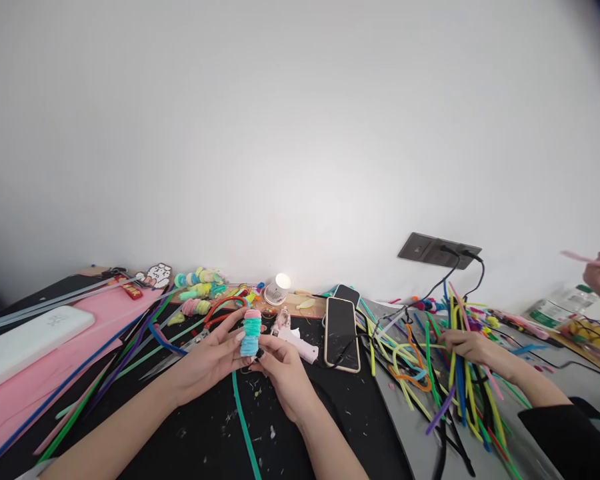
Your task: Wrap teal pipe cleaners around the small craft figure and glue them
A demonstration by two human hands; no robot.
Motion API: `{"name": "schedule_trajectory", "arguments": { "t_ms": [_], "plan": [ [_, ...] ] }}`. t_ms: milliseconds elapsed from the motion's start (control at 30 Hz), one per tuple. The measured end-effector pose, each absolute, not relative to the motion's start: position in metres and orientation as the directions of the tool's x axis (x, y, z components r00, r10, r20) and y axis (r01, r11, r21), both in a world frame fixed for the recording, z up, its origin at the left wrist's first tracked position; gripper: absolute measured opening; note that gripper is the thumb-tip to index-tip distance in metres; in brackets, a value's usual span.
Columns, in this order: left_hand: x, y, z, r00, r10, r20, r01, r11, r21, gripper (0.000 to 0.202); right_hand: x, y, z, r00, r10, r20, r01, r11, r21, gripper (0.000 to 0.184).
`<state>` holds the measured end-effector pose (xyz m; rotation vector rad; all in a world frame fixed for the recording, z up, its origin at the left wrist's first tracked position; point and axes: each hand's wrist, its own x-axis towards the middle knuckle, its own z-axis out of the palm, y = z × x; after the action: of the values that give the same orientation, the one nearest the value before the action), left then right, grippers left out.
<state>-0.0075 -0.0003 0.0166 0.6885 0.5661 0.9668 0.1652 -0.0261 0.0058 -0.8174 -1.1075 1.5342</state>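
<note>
A stubby stack of coiled pipe cleaner (251, 330), pink on top, then teal, then blue, stands upright between my two hands. From the left, my left hand (213, 360) grips it with thumb and fingers. My right hand (283, 370) pinches its lower right side, dark nail polish showing on a finger. A long teal pipe cleaner (244, 427) runs below the stack down the black mat; whether it joins the stack is hidden. Behind my left hand lie scissors with red-orange handles (225, 303). A pale pink glue gun (301, 345) rests just beyond my right hand.
A phone (343, 333) lies right of the glue gun. Finished coiled pieces (196, 307) and a lit lamp (279, 289) stand along the wall. Another person's hand (473, 348) reaches into a heap of pipe cleaners (420, 373). A white box (35, 343) sits on pink sheet at left.
</note>
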Motion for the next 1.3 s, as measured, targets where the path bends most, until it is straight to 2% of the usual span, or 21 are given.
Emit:
{"name": "schedule_trajectory", "arguments": {
  "t_ms": [167, 400, 567, 833, 1100, 1300],
  "plan": [
    [-0.007, -0.001, 0.019, 0.435, 0.887, -0.153, -0.562, 0.401, 0.723, 0.068, 0.166, -0.028, 0.008, -0.263, 0.964, 0.026, -0.321, -0.062, -0.945, 0.047],
    [-0.008, 0.000, 0.016, 0.453, 0.880, -0.144, -0.549, 0.402, 0.733, 0.058, 0.165, -0.028, 0.008, -0.300, 0.953, 0.036, -0.315, -0.064, -0.947, 0.042],
    [-0.008, 0.001, 0.015, 0.449, 0.880, -0.157, -0.545, 0.409, 0.732, 0.066, 0.165, -0.028, 0.008, -0.323, 0.946, 0.040, -0.321, -0.070, -0.944, 0.041],
    [-0.008, -0.001, 0.017, 0.464, 0.878, -0.115, -0.558, 0.391, 0.732, 0.066, 0.165, -0.030, 0.011, -0.318, 0.948, 0.026, -0.321, -0.082, -0.943, 0.037],
    [-0.006, -0.002, 0.014, 0.448, 0.890, -0.086, -0.582, 0.364, 0.727, 0.078, 0.161, -0.032, 0.016, -0.298, 0.955, 0.008, -0.377, -0.110, -0.920, 0.031],
    [-0.004, -0.003, 0.014, 0.444, 0.892, -0.083, -0.554, 0.346, 0.758, 0.072, 0.160, -0.032, 0.017, -0.301, 0.953, -0.005, -0.401, -0.132, -0.907, 0.030]
  ]
}}
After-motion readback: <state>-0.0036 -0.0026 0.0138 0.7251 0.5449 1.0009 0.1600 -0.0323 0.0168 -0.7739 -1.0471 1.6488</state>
